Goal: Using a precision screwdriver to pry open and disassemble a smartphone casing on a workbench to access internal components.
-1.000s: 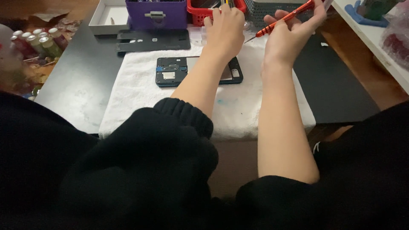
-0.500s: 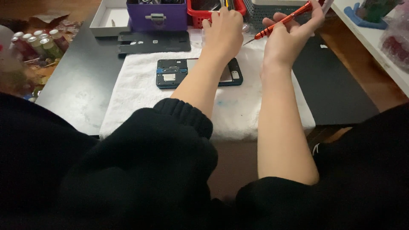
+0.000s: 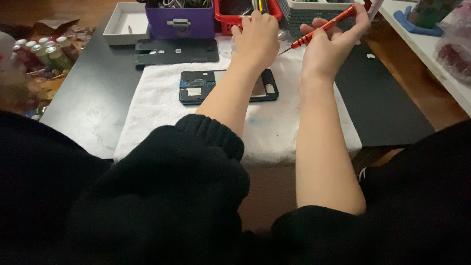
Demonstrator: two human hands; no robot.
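Observation:
My right hand (image 3: 329, 49) grips a thin red screwdriver (image 3: 324, 23), tilted, with its metal tip pointing left toward my left hand (image 3: 256, 40). My left hand rests knuckles-up at the far edge of a white towel (image 3: 162, 110), just in front of a red basket (image 3: 226, 19). Its fingers curl down and hide whatever lies beneath them. An opened dark phone body (image 3: 196, 87) with a blue rim lies on the towel, partly covered by my left forearm.
A black back cover (image 3: 176, 50) lies behind the towel. Behind it stand a purple box (image 3: 181, 23), a white tray (image 3: 122, 20) and a grey basket (image 3: 314, 7). Small bottles (image 3: 41, 49) crowd the left. A black mat (image 3: 382, 98) and a white shelf (image 3: 431, 46) are on the right.

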